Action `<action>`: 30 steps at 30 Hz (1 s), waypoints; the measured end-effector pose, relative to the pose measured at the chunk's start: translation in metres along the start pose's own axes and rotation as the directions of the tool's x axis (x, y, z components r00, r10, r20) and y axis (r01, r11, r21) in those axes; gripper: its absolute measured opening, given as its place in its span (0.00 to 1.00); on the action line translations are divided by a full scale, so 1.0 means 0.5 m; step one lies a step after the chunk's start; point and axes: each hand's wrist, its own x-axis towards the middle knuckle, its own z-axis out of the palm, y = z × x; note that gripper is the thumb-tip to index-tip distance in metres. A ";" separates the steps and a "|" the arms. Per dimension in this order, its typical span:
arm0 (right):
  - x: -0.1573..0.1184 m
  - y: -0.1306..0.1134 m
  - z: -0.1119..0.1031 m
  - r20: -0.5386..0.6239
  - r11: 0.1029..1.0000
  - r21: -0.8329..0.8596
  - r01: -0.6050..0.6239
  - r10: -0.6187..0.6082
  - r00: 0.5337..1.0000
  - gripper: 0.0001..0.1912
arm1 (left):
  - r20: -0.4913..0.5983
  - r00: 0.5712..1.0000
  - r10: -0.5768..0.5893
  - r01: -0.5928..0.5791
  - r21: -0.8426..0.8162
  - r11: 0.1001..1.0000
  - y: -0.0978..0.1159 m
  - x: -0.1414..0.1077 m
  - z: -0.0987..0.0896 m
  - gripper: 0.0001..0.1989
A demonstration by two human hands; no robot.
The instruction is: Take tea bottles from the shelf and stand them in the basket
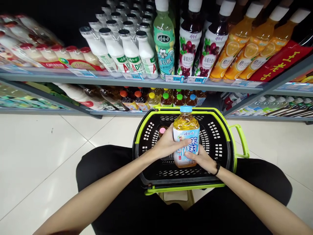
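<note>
Amber drink: I see a bottle [186,138] of golden liquid with a light blue cap and a white and blue label, upright, held just above the inside of the basket.
Left hand: my left hand [167,143] wraps the bottle's left side, fingers [182,143] curled across the label, holding it firmly.
Right hand: my right hand [201,159] cups the lower right of the bottle, fingers closed on the label's bottom edge; a dark band sits on that wrist.
Basket: a black perforated basket [220,143] with a lime green rim and handles sits in front of my knees, against the lower shelf.
Inside the basket: a small pink-capped bottle [162,130] shows just left of my left hand, mostly hidden.
Upper shelf: white milk-drink bottles [127,49], a green-labelled bottle [164,39], dark grape juice bottles [188,45] and orange juice bottles [234,45] stand in rows, with price tags along the edge.
Lower shelf: small bottles with coloured caps [166,98] stand right behind the basket.
Floor: pale glossy tiles [36,153] lie to my left.
</note>
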 end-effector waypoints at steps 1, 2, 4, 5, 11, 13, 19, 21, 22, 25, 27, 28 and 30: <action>-0.001 0.002 -0.002 0.002 1.000 -0.003 0.004 -0.004 1.000 0.36 | 0.007 1.000 0.011 -0.012 0.015 1.000 -0.003 -0.002 0.000 0.34; -0.002 0.003 -0.004 0.006 1.000 -0.008 0.008 -0.008 1.000 0.36 | 0.012 1.000 0.018 -0.018 0.035 0.999 -0.006 -0.003 -0.001 0.34; -0.003 0.005 -0.006 0.016 1.000 -0.015 0.024 -0.023 1.000 0.36 | 0.010 1.000 0.021 -0.022 0.078 0.997 -0.009 -0.006 -0.002 0.34; -0.004 0.006 -0.007 0.021 0.999 -0.017 0.031 -0.031 0.999 0.35 | 0.005 1.000 0.024 -0.025 0.094 0.995 -0.010 -0.007 -0.002 0.34; -0.004 0.006 -0.004 0.036 0.999 -0.017 0.043 -0.042 0.998 0.34 | 0.011 0.999 0.043 -0.044 0.075 0.996 -0.005 -0.009 0.000 0.34; -0.005 0.004 -0.004 0.049 0.999 -0.013 0.050 -0.050 0.998 0.35 | 0.001 0.999 0.049 -0.049 0.074 0.996 -0.002 -0.009 0.001 0.34; -0.007 0.006 -0.004 0.059 0.998 -0.019 0.063 -0.062 0.996 0.34 | -0.007 1.000 0.031 -0.030 0.090 0.996 0.000 -0.012 0.002 0.33; -0.007 0.008 -0.004 0.055 0.997 -0.024 0.071 -0.069 0.996 0.34 | -0.006 1.000 0.021 -0.020 0.078 0.997 -0.001 -0.012 0.002 0.34; -0.007 0.008 -0.005 0.053 0.997 -0.023 0.075 -0.073 0.996 0.34 | -0.002 1.000 0.021 -0.021 0.074 0.997 -0.001 -0.012 0.002 0.34; -0.007 0.007 -0.004 0.055 0.997 -0.001 0.077 -0.077 0.996 0.32 | 0.015 0.999 0.046 -0.047 0.068 0.997 0.003 -0.013 0.003 0.33; -0.008 0.006 -0.003 0.067 0.997 0.015 0.078 -0.079 0.995 0.31 | 0.016 0.998 0.057 -0.058 0.074 0.996 0.006 -0.013 0.003 0.33; -0.008 0.005 -0.003 0.074 0.997 0.019 0.079 -0.080 0.994 0.30 | 0.015 0.998 0.056 -0.057 0.076 0.995 0.006 -0.013 0.004 0.33; -0.008 0.005 -0.002 0.074 0.996 0.023 0.083 -0.084 0.994 0.30 | 0.017 0.998 0.057 -0.058 0.083 0.995 0.005 -0.012 0.004 0.32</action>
